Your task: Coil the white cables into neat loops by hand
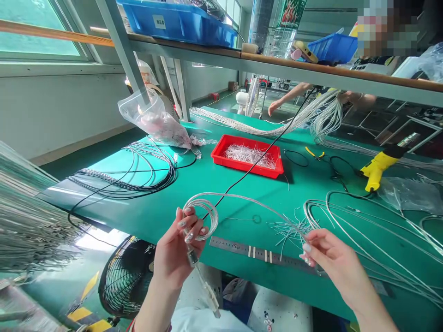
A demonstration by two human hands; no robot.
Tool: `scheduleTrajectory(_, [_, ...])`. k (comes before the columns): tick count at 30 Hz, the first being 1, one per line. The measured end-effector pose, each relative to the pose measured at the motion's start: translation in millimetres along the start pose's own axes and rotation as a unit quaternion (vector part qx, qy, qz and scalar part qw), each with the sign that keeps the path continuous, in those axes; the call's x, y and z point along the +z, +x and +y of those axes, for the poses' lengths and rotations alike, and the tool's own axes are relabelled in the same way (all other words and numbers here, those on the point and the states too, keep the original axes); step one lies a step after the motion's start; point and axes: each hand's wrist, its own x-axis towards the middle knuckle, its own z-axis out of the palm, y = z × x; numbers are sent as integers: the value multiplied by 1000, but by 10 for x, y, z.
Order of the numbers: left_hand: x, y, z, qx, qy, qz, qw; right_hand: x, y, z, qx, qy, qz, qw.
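My left hand (176, 251) grips a small coil of clear sheathed cable (200, 216) above the green work mat (242, 216). A metal USB-style plug (204, 286) hangs below that hand on a short cable length. The cable runs across to my right hand (328, 258), whose fingertips pinch it near its frayed end. Loose thin strands (290, 229) fan out on the mat just left of those fingers. A steel ruler (263, 254) with tape marks lies close below, between my hands. Behind them stands a red tray (221, 159) of cut wire pieces.
Black cable bundles (138, 173) lie at the left, and clear cable loops (374, 230) at the right. A yellow glue gun (377, 168) and yellow-handled pliers (313, 152) sit beyond. A shelf with blue crates (176, 23) crosses overhead. A co-worker's arm (287, 94) reaches across the far side.
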Motion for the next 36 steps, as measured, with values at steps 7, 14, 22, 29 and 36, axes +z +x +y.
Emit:
scheduleTrajectory(7, [-2, -14, -113, 66, 348, 40, 934, -24, -74, -245, -389, -366, 59, 844])
scheduleTrajectory(14, [8, -71, -359, 43, 521, -29, 852, 166, -157, -710, -465, -290, -42, 835])
scheduleTrajectory(22, [156, -89, -659, -53, 480, -117, 868, 369, 5, -624, -149, -55, -99, 982])
scheduleTrajectory(29, [159, -80, -676, -45, 484, -111, 867, 412, 88, -579, -103, -52, -17, 993])
scheduleTrajectory(36, [128, -48, -618, 15, 522, -81, 849, 389, -54, -732, -150, -134, -120, 972])
